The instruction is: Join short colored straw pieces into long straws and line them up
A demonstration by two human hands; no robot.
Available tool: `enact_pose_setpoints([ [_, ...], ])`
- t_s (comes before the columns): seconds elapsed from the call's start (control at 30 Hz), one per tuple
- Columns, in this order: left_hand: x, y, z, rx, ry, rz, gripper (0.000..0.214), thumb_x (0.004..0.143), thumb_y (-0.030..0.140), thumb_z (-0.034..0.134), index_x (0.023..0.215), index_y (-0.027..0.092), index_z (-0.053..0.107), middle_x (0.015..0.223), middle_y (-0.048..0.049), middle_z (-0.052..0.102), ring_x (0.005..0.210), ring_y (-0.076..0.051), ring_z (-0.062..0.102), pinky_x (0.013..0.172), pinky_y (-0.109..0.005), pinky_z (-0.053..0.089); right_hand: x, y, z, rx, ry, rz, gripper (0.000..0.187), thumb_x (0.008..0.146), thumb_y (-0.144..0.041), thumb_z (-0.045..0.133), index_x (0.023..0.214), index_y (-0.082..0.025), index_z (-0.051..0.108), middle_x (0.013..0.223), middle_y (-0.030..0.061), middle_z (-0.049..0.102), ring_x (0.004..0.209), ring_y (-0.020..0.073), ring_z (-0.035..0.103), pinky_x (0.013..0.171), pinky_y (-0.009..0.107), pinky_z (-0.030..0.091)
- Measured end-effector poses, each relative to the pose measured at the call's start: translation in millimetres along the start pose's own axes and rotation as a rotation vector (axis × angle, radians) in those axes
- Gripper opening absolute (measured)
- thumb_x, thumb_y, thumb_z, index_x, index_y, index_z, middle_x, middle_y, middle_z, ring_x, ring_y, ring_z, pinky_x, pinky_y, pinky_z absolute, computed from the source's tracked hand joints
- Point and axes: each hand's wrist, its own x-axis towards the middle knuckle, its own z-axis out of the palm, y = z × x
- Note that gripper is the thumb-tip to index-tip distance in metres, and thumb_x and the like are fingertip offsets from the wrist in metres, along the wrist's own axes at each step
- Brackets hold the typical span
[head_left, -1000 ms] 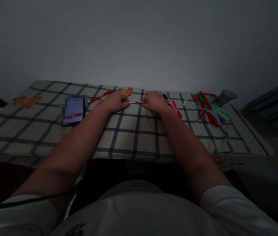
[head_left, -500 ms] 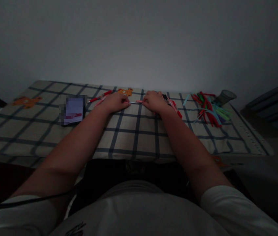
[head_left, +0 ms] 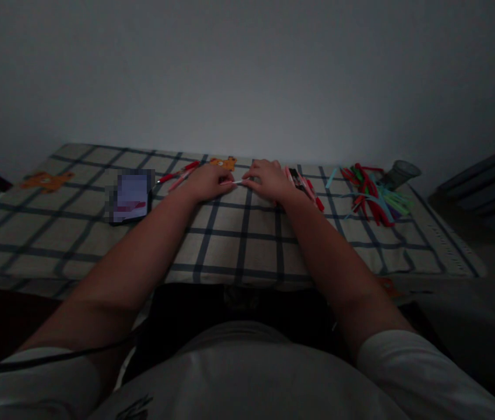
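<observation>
"How far along?"

"Apparently unfinished: left hand [head_left: 209, 182] and right hand [head_left: 271, 179], fingertips pinched nearly closed, hold a slim pale stick [head_left: 239, 182] between them over checked cloth [head_left: 223, 239]; coloured strips [head_left: 380, 212] lie untouched at right."

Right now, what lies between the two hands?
In the head view, a slim whitish piece spans the gap between the left hand and the right hand, too blurred to identify.

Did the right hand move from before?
Yes. The right hand has moved a little to the left, closer to the orange bear print.
</observation>
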Motion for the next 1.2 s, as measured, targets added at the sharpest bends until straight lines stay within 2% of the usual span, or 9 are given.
enact_pose_setpoints([
  [0.2, 1.3, 0.3, 0.6, -0.003, 0.007, 0.041, 0.043, 0.107, 0.051, 0.063, 0.114, 0.019, 0.091, 0.111, -0.0138, 0.089, 0.102, -0.03, 0.079, 0.086, -0.039, 0.051, 2.0, -0.8, 1.5, -0.001, -0.033, 0.018, 0.039, 0.123, -0.034, 0.056, 0.143, -0.023, 0.089, 0.153, 0.0184, 0.076, 0.147, 0.0377, 0.057, 0.117, 0.051, 0.038],
  [0.47, 0.8, 3.7, 1.5, 0.035, 0.021, 0.026, 0.04, 0.108, 0.05, 0.066, 0.116, 0.02, 0.091, 0.115, -0.0125, 0.09, 0.106, -0.03, 0.08, 0.088, -0.037, 0.053, 3.8, -2.4, 1.9, -0.031, -0.046, 0.008, 0.035, 0.122, -0.029, 0.058, 0.138, -0.021, 0.089, 0.151, 0.0181, 0.078, 0.147, 0.0373, 0.059, 0.118, 0.051, 0.04],
  [0.73, -2.3, 4.4, -3.8, -0.005, 0.006, -0.068, 0.04, 0.108, 0.049, 0.068, 0.123, 0.021, 0.092, 0.115, -0.0109, 0.09, 0.101, -0.028, 0.08, 0.086, -0.037, 0.052, -2.2, -4.6, -9.1, -0.069, -0.043, 0.075, 0.037, 0.116, -0.028, 0.059, 0.13, -0.017, 0.092, 0.15, 0.0216, 0.077, 0.143, 0.0404, 0.061, 0.12, 0.055, 0.041],
  [0.87, -0.1, -0.3, -2.7, 0.022, -0.024, -0.109, 0.041, 0.108, 0.05, 0.068, 0.126, 0.022, 0.092, 0.117, -0.0096, 0.09, 0.104, -0.028, 0.081, 0.084, -0.036, 0.053, -3.9, -2.0, -9.7, -0.081, -0.046, 0.088, 0.037, 0.111, -0.027, 0.06, 0.125, -0.015, 0.092, 0.142, 0.0221, 0.08, 0.138, 0.0403, 0.063, 0.121, 0.056, 0.041],
  [1.07, 0.2, -5.8, -2.5, 0.06, 0.005, -0.2, 0.039, 0.108, 0.05, 0.068, 0.126, 0.028, 0.094, 0.116, -0.0077, 0.091, 0.109, -0.031, 0.082, 0.092, -0.038, 0.057, -3.4, 2.9, -9.8, -0.094, -0.115, 0.125, 0.034, 0.105, -0.024, 0.064, 0.12, -0.015, 0.094, 0.134, 0.0206, 0.084, 0.131, 0.0393, 0.068, 0.12, 0.055, 0.043],
  [1.2, -0.3, -6.7, -2.4, 0.043, 0.021, -0.244, 0.038, 0.105, 0.053, 0.07, 0.122, 0.03, 0.095, 0.112, -0.0078, 0.091, 0.107, -0.032, 0.082, 0.088, -0.039, 0.058, -5.6, 0.4, -16.1, -0.107, -0.169, 0.144, 0.031, 0.102, -0.02, 0.067, 0.117, -0.015, 0.094, 0.13, 0.0207, 0.086, 0.131, 0.0401, 0.071, 0.12, 0.057, 0.044],
])
